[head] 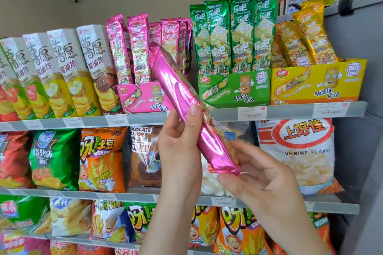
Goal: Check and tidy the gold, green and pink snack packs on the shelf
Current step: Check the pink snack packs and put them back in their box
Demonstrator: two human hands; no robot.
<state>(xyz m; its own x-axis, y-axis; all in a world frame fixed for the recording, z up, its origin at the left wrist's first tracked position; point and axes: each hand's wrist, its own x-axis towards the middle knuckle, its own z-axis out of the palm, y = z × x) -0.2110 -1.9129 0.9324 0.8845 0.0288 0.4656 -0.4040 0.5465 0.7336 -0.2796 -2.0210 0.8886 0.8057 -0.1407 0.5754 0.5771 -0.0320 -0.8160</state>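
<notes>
My left hand (pixel 180 141) grips the long pink foil snack pack (pixel 182 97) round its middle, thumb pressed on the near side and fingers curled behind. My right hand (pixel 255 174) pinches the pack's lower end between thumb and curled fingers. The pack hangs tilted in the air, off the shelf. Its upper end rises in front of the pink cardboard display box (pixel 143 97), which stands at the front edge of the grey metal shelf (pixel 290 109). The green cardboard display box (pixel 234 89) stands to its right, and the yellow cardboard display box (pixel 317 83) is nearest the shelf's right end.

I judge the pack light, its foil slick and the crisps inside brittle. I would hold it by the sealed ends or loosely round the middle, never squeezing.

Its printed face is turned away from me and only a strip shows, so I cannot read a date or judge the seals. My left fingers are hidden behind it, and the price tags (pixel 251 111) along the shelf edge are too blurred to read
</notes>
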